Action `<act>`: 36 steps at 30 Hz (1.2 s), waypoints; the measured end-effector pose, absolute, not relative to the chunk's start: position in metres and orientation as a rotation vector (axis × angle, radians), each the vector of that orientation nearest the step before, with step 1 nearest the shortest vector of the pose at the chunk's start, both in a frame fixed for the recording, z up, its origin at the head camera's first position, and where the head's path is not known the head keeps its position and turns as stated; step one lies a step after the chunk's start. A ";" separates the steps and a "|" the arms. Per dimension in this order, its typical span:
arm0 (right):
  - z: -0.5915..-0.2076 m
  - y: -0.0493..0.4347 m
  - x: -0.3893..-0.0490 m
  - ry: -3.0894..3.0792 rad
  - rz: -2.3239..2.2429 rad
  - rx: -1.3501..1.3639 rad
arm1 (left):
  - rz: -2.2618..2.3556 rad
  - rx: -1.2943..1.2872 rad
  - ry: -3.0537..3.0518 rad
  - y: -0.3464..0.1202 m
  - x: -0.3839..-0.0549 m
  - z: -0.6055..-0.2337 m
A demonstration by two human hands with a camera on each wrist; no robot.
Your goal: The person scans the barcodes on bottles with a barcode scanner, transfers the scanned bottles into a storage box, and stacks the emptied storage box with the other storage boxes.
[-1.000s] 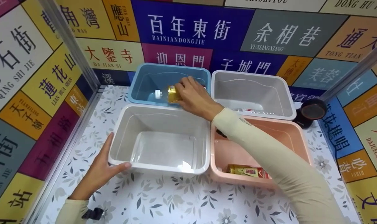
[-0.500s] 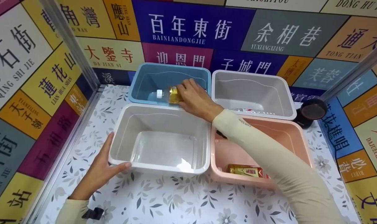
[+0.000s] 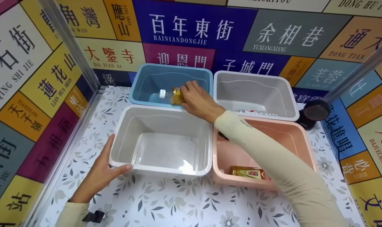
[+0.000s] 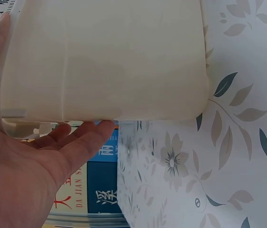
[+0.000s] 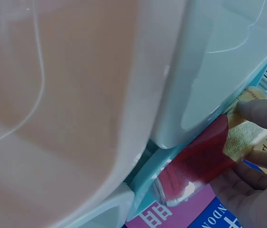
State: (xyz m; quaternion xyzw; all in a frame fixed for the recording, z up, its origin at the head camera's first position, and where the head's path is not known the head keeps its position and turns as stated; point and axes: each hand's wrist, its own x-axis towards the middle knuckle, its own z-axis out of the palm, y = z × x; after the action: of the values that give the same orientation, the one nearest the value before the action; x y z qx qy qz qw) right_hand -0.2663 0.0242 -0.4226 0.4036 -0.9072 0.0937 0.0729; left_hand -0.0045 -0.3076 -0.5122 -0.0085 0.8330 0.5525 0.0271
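My right hand [image 3: 199, 100] holds a plastic drink bottle [image 3: 177, 96] with a white cap, over the blue tub [image 3: 209, 91]. The bottle lies on its side, its cap pointing left. In the right wrist view, thumb and fingers grip its red and yellow label [image 5: 204, 156]. Whether it touches the tub is unclear. My left hand [image 3: 104, 172] is at the near left corner of the front white tub [image 3: 162, 171], thumb at the front rim and extended fingers along the side. The left wrist view shows those fingers [image 4: 83, 140] against the tub's outer wall.
To the right stands a pink tub [image 3: 231, 181] with a yellow-and-red labelled bottle [image 3: 249, 172] lying in it. Behind it, a grey-white tub [image 3: 257, 75] contains a clear bottle [image 3: 255, 112]. A black round device [image 3: 315, 112] stands beside these tubs. Printed panels enclose the patterned table [image 3: 178, 201].
The bottle has turned slightly in my right hand, and its cap has shifted a little to the right. My left hand stays at the white tub's corner.
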 end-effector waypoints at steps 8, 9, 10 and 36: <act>-0.424 0.029 -0.265 -2.681 0.247 1.241 | 1.697 -0.035 2.573 -0.309 -0.005 -0.513; -0.424 0.030 -0.265 -2.678 0.250 1.245 | 1.698 -0.034 2.574 -0.309 -0.005 -0.513; -0.423 0.031 -0.265 -2.677 0.253 1.247 | 1.697 -0.032 2.577 -0.309 -0.005 -0.513; -0.422 0.059 -0.260 -2.642 0.366 1.312 | 1.691 -0.032 2.596 -0.306 -0.005 -0.513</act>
State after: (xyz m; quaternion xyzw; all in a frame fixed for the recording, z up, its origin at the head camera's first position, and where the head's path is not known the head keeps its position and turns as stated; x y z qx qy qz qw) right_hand -0.2597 0.0592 -0.4223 0.4398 -0.8857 0.1228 0.0843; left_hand -0.0048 -0.3062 -0.5126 -0.0102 0.8378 0.5455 0.0217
